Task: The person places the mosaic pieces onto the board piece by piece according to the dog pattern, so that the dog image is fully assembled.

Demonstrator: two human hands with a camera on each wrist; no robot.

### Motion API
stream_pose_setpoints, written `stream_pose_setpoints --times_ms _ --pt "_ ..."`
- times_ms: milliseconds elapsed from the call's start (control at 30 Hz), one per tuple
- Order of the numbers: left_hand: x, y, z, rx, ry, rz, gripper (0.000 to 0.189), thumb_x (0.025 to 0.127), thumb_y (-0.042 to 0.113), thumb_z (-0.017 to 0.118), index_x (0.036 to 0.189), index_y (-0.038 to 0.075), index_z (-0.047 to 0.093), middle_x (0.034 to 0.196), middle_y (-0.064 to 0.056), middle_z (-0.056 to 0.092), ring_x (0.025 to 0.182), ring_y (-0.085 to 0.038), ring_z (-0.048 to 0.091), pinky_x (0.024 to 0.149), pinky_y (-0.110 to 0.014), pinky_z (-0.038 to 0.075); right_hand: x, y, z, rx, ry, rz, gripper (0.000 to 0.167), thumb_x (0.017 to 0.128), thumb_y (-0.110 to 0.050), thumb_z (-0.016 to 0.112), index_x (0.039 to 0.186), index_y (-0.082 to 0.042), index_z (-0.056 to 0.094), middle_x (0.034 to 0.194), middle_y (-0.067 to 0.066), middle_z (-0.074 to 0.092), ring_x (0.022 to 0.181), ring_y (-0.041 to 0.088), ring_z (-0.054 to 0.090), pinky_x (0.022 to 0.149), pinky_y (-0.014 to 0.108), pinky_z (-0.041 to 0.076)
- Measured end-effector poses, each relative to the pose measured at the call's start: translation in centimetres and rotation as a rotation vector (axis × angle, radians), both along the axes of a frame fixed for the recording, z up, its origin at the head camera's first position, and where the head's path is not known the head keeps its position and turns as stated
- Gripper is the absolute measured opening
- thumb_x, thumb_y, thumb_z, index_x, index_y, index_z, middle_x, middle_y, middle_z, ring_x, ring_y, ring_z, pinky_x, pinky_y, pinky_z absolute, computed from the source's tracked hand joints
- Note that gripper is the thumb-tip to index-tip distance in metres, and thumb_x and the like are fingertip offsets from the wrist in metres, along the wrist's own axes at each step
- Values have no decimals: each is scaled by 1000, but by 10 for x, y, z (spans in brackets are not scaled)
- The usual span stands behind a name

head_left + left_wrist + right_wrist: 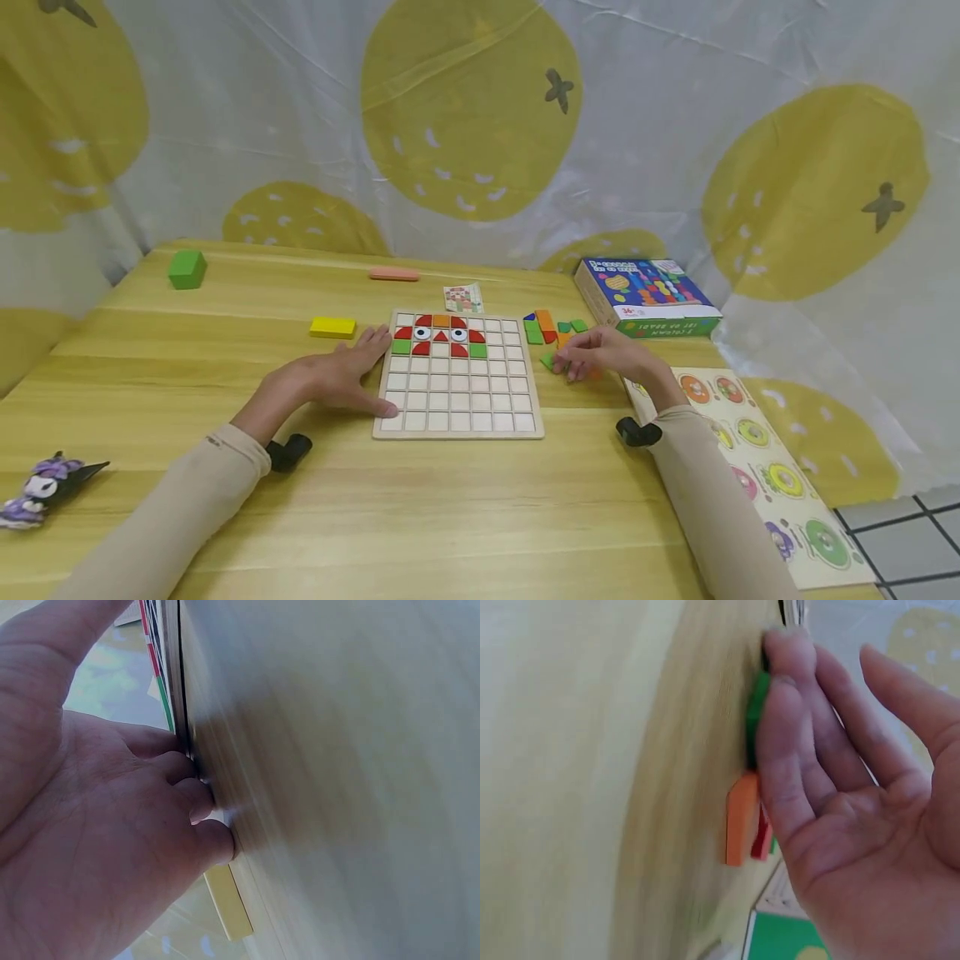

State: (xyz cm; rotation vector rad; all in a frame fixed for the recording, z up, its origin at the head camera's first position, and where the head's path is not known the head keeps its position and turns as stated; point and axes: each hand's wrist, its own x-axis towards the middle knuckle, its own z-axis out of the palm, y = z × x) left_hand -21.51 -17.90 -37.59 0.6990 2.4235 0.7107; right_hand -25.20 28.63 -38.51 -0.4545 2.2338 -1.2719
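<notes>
A wooden grid board (480, 425) lies flat on the table, bearing red, green, orange and white eye-patterned pieces in its upper rows. My left hand (348, 375) rests at the board's left side, fingers at the edge and thumb on the lower-left corner. In the left wrist view its fingertips (217, 841) touch the tabletop. To the board's right, my right hand (603, 354) is over the loose pieces, fingers lightly bent. A green piece (547, 361) is at its fingertips; in the right wrist view the thumb stands apart from the green piece (756, 712). An orange piece (741, 821) lies beside it.
More loose pieces, including an orange one (544, 321), lie right of the board. A pattern card (463, 297), yellow block (333, 327), pink stick (394, 273) and green block (187, 269) surround it. A game box (647, 296), printed board (817, 508) and figurine (45, 487) stand farther out.
</notes>
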Motion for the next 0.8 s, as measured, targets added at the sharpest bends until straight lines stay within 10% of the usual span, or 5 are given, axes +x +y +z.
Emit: stream_pose_setpoints --times_ms 367,533,800 --pt "1 5 4 -53 -1 5 128 92 56 82 169 -7 3 177 -29 -7 164 -49 -6 128 -71 3 -21 -7 -8 -119 40 -161 32 111 -14 64 121 15 71 107 22 79 84 21 76 81 33 66" --pt "1 1 2 -8 -7 -6 132 88 61 83 169 -7 4 177 -30 -8 164 -49 -7 127 -73 0 -26 -10 -8 -35 153 -233 29 107 -20 71 114 7 78 91 17 76 71 20 65 63 28 55" --pt "2 0 2 -15 -15 6 134 87 65 83 171 -4 4 178 -27 -8 165 -47 -6 128 -72 1 -32 -20 -10 133 307 -285 21 97 -11 82 113 3 83 114 18 80 85 9 70 71 20 55"
